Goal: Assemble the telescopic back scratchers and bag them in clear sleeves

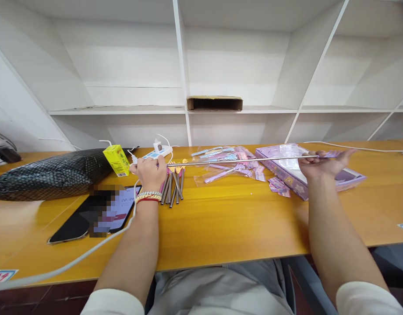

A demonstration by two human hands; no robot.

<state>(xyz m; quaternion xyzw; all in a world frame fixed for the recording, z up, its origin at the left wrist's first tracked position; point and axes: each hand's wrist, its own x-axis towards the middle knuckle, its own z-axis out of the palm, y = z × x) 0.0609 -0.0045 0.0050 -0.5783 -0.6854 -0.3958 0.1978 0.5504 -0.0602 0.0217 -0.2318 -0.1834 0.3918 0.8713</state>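
Observation:
A thin, extended telescopic metal rod (234, 161) stretches level across the table between my two hands. My left hand (152, 171) is closed around its left end, which the fingers hide. My right hand (323, 165) pinches the other end, where a small purple piece (331, 154) shows. Just right of my left wrist lie several short metal rods (171, 189) with pink and yellow hand-shaped tips. Behind the rod are clear bags (221, 153) of blue, pink and purple items. A purple box (280, 170) with a clear window lies beneath my right hand.
Small printed purple cards (279, 187) lie beside the box. To the left are a yellow carton (116, 160), a black wrapped package (53, 173), a dark phone (78, 216) and a power strip (158, 152). A white cable (90, 250) crosses the table. Shelves hold a cardboard box (214, 103).

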